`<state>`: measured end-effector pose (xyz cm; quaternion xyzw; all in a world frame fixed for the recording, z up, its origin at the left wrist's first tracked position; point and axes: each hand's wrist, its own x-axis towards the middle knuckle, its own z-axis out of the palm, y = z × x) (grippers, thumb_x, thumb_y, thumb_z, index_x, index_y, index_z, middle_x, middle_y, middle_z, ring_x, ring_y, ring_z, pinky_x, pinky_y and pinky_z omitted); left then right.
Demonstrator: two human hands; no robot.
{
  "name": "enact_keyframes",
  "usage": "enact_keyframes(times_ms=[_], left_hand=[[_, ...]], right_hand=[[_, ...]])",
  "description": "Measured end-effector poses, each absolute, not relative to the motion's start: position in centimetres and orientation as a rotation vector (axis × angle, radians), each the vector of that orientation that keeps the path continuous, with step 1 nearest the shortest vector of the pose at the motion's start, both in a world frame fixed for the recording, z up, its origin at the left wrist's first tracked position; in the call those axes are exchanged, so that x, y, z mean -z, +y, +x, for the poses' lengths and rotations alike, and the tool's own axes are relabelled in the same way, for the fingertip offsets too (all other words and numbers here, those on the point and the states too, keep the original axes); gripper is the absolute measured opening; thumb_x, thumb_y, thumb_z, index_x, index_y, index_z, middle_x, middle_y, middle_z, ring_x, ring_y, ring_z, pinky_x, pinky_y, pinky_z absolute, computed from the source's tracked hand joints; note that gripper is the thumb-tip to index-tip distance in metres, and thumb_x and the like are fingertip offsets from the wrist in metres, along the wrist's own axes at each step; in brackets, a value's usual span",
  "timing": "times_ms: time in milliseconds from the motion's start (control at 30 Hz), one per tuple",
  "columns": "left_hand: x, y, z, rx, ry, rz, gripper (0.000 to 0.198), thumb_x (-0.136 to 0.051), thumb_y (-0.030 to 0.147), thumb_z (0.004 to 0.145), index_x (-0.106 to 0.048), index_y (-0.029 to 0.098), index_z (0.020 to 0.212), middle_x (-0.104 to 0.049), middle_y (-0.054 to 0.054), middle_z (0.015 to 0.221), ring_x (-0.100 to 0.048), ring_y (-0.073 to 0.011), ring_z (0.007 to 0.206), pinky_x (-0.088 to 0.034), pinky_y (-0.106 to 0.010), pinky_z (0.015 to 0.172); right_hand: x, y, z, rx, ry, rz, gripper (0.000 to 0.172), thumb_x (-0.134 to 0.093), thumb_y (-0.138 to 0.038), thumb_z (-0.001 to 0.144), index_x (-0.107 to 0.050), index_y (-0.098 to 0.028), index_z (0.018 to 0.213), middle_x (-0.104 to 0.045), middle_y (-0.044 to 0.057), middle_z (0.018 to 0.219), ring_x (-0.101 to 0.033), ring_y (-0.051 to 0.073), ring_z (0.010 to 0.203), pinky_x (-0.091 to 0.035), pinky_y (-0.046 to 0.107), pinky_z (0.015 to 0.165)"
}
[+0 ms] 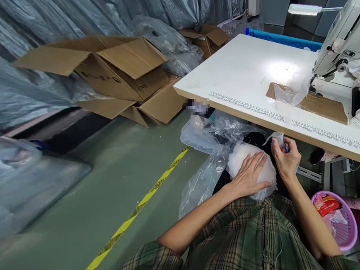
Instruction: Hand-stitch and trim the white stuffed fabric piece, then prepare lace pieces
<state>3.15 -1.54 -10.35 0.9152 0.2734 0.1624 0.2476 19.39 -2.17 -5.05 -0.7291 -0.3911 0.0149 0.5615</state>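
A stack of sheer white fabric pieces (236, 159) lies on my lap, its edges loosely layered. My left hand (250, 173) rests on top of it, palm down with the fingers stretched flat. Just right of the stack, below the table edge, my right hand (286, 156) is closed. It pinches a small sheer white fabric piece (277, 137), whose narrow end curls left. A small blue tool (286, 147) pokes out between the fingers of that hand; most of it is hidden, so its kind is unclear.
A white sewing table (231, 70) with a printed ruler edge carries a sewing machine (340, 35) and a cardboard piece (324, 105). Below right stands a pink basket (351, 234). Clear plastic bags (202, 183) hang at my left knee; open cardboard boxes (115, 73) lie beyond the yellow floor tape (136, 211).
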Motion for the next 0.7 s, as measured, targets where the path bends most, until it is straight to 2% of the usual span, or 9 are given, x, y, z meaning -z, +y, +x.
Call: enact_keyframes(times_ms=[100,167,233,300,367,433,500,600,700], left_hand=[[9.4,-0.7,2.9,-0.726,0.779,2.433,0.085,-0.056,0.06,0.092,-0.024,0.015,0.157,-0.031,-0.025,0.159,-0.032,-0.0353,0.149,-0.031,-0.058,0.119],[7.5,0.3,3.0,-0.953,0.797,2.354,0.075,-0.051,0.057,0.096,-0.029,0.017,0.155,-0.035,-0.023,0.156,-0.036,-0.0327,0.147,-0.033,-0.055,0.117],[5.0,1.5,3.2,-1.078,0.727,2.275,0.074,-0.05,0.063,0.094,-0.036,0.017,0.152,-0.038,-0.022,0.154,-0.038,-0.0333,0.144,-0.032,-0.055,0.117],[2.7,2.4,3.6,-1.029,0.568,2.175,0.077,-0.049,0.071,0.091,-0.046,0.016,0.145,-0.045,-0.022,0.149,-0.043,-0.0344,0.14,-0.033,-0.055,0.115],[1.0,2.9,4.0,-0.882,0.41,2.011,0.068,-0.054,0.071,0.088,-0.063,0.016,0.127,-0.06,-0.019,0.135,-0.056,-0.0316,0.127,-0.041,-0.05,0.109],[0.1,2.8,4.0,-0.761,0.336,1.79,0.055,-0.061,0.067,0.086,-0.072,0.015,0.102,-0.069,-0.015,0.114,-0.066,-0.0263,0.108,-0.05,-0.042,0.097],[0.0,2.4,3.8,-0.711,0.361,1.569,0.049,-0.067,0.063,0.084,-0.071,0.014,0.084,-0.071,-0.011,0.098,-0.067,-0.0211,0.091,-0.052,-0.034,0.084],[0.2,2.0,3.2,-0.663,0.475,1.354,0.05,-0.072,0.063,0.079,-0.068,0.013,0.077,-0.069,-0.007,0.081,-0.064,-0.0159,0.075,-0.05,-0.028,0.072],[0.2,2.4,3.0,-0.57,0.531,1.327,0.055,-0.072,0.067,0.076,-0.067,0.013,0.078,-0.063,-0.002,0.066,-0.059,-0.0123,0.064,-0.046,-0.025,0.065]], right_hand=[[4.9,-2.7,19.3,-0.054,-0.97,-1.593,0.039,-0.06,-0.057,0.086,-0.063,-0.019,0.076,-0.047,-0.004,0.058,-0.043,0.012,0.051,-0.039,0.027,0.054],[4.1,-3.6,19.3,-0.055,-1.034,-1.509,0.032,-0.063,-0.048,0.088,-0.063,-0.019,0.076,-0.054,-0.001,0.067,-0.049,0.014,0.06,-0.042,0.026,0.058],[2.9,-4.9,18.9,-0.131,-1.13,-1.425,0.025,-0.063,-0.04,0.09,-0.063,-0.019,0.076,-0.057,0.0,0.071,-0.052,0.014,0.065,-0.043,0.026,0.061],[1.7,-6.2,18.2,-0.282,-1.226,-1.329,0.022,-0.061,-0.033,0.092,-0.063,-0.02,0.075,-0.057,-0.001,0.07,-0.051,0.013,0.064,-0.042,0.025,0.06],[0.9,-7.6,17.5,-0.433,-1.274,-1.242,0.022,-0.06,-0.03,0.093,-0.062,-0.02,0.073,-0.058,-0.001,0.069,-0.05,0.012,0.061,-0.041,0.024,0.057],[0.9,-8.8,17.0,-0.562,-1.248,-1.205,0.027,-0.059,-0.031,0.092,-0.061,-0.019,0.068,-0.057,-0.001,0.067,-0.049,0.012,0.059,-0.039,0.025,0.054],[1.5,-9.5,17.0,-0.724,-1.169,-1.207,0.034,-0.057,-0.037,0.092,-0.06,-0.019,0.063,-0.055,0.0,0.063,-0.046,0.012,0.054,-0.037,0.025,0.051],[2.5,-9.4,17.7,-0.924,-1.044,-1.214,0.042,-0.051,-0.052,0.089,-0.064,-0.019,0.067,-0.048,-0.001,0.054,-0.04,0.012,0.048,-0.034,0.027,0.047],[2.3,-8.2,18.6,-0.914,-1.012,-1.314,0.047,-0.052,-0.062,0.083,-0.068,-0.018,0.081,-0.049,-0.002,0.054,-0.04,0.013,0.048,-0.034,0.027,0.046]])
